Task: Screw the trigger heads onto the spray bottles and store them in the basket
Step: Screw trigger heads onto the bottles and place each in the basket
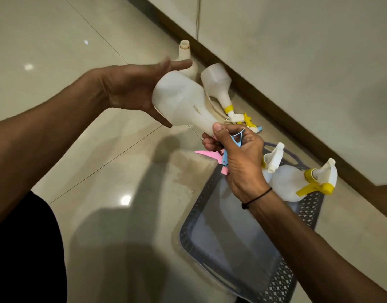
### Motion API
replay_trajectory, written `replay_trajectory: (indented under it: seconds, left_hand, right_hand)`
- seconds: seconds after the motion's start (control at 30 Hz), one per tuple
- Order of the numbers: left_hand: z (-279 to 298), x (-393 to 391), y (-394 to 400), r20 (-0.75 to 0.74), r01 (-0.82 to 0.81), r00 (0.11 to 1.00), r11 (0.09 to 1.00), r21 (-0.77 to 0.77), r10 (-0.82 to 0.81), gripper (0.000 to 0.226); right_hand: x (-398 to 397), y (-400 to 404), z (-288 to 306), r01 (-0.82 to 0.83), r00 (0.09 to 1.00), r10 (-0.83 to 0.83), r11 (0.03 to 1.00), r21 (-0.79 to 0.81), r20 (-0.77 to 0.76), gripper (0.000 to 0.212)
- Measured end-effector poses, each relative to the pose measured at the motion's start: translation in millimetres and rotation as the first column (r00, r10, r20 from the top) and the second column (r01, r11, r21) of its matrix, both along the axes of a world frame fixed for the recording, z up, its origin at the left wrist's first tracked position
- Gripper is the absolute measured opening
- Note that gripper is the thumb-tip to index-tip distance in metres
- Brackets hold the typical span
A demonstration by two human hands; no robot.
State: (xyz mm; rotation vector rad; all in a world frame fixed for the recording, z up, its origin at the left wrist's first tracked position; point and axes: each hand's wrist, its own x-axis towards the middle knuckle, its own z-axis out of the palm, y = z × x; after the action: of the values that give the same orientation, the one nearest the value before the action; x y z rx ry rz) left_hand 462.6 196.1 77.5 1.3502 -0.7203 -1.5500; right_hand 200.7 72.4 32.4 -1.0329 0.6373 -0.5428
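Note:
My left hand (131,88) cradles a translucent white spray bottle (179,101), held sideways in the air with its neck pointing right and down. My right hand (236,154) is closed around a pink and blue trigger head (212,155) at that neck. A grey perforated basket (282,272) lies on the floor below my right arm. Two assembled bottles with yellow triggers (297,182) rest at its far end. Behind my hands, a bare bottle (186,51) stands upright, and another bottle with a yellow collar (218,84) lies on the floor.
Loose yellow, white and blue trigger parts (247,123) lie on the glossy tiled floor near the lying bottle. A brown skirting and white cabinet fronts (297,62) run diagonally behind the bottles. My dark-clothed knee (24,248) fills the lower left.

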Motion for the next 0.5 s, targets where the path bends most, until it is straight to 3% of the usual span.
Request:
replay_trajectory:
  seconds: [0.07, 0.13, 0.23, 0.33, 0.37, 0.43, 0.5]
  left_hand:
    - [5, -2, -6, 0.164, -0.082, 0.985, 0.979, 0.185, 0.051, 0.077]
    - [4, -3, -6, 0.300, -0.061, 0.954, 0.966, 0.249, -0.017, 0.075]
    - [-1, 1, 2, 0.233, 0.017, 0.972, 0.998, 0.055, -0.029, 0.059]
    - [2, 7, 8, 0.021, 0.036, 0.999, 0.989, -0.141, -0.033, 0.091]
    - [0, 6, 5, -0.015, -0.008, 1.000, 0.996, -0.090, 0.006, 0.089]
    - [2, -1, -1, 0.046, -0.061, 0.997, 0.993, 0.099, 0.056, 0.090]
    - [-1, -3, 0, 0.145, -0.005, 0.989, 0.984, 0.177, -0.021, 0.084]
  right_hand:
    - [1, 0, 1, 0.013, 1.000, -0.010, 0.983, -0.184, 0.016, 0.023]
    - [0, -1, 1, 0.005, 1.000, 0.004, 0.947, -0.321, 0.028, 0.025]
    - [-5, -3, -1, -0.012, 1.000, 0.016, 0.962, -0.272, 0.011, 0.026]
    - [-9, -6, -3, 0.002, 1.000, -0.002, 0.994, -0.108, -0.001, 0.019]
    - [-10, -7, -2, 0.011, 1.000, -0.011, 0.992, -0.126, -0.005, 0.017]
    - [-9, -7, 1, 0.017, 1.000, -0.017, 0.974, -0.225, 0.002, 0.014]
    - [-9, -4, 7, 0.003, 1.000, 0.000, 0.951, -0.311, 0.009, 0.015]
